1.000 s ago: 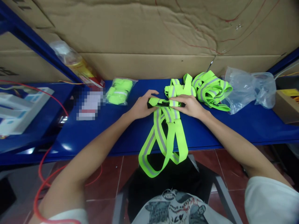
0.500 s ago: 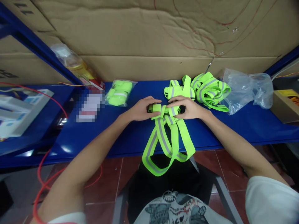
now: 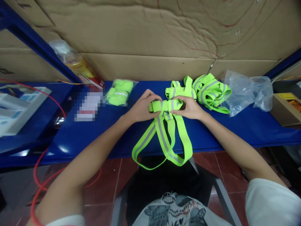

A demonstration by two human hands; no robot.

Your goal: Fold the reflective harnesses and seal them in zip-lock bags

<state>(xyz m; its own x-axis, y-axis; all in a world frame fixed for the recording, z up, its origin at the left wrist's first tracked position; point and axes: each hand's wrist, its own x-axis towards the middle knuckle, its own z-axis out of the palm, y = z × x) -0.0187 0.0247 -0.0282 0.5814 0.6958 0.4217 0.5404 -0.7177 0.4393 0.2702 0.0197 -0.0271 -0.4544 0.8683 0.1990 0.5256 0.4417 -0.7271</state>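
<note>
Neon-yellow reflective straps (image 3: 162,138) with a grey stripe are partly gathered in a bundle between my hands. My left hand (image 3: 144,106) is closed on the bundle's left end, thumb below and fingers above. At the right end my right hand (image 3: 189,107) pinches the folded strap between thumb and fingers. Long loops hang from the bundle over the front edge of the blue table (image 3: 113,135). Just behind my right hand lie a folded strap bundle (image 3: 180,90) and a larger coiled heap of straps (image 3: 211,92).
A clear bag of folded yellow straps (image 3: 119,92) lies to the left, near a blurred-out card (image 3: 88,106) and a bottle (image 3: 75,61). Crumpled plastic bags (image 3: 244,92) and a cardboard box (image 3: 285,108) are at the right. A cardboard sheet (image 3: 136,40) stands behind.
The bundle has turned in my hands, and a wider flat band now faces up. The hanging loops have swung left and spread out. My hands stay near the same place.
</note>
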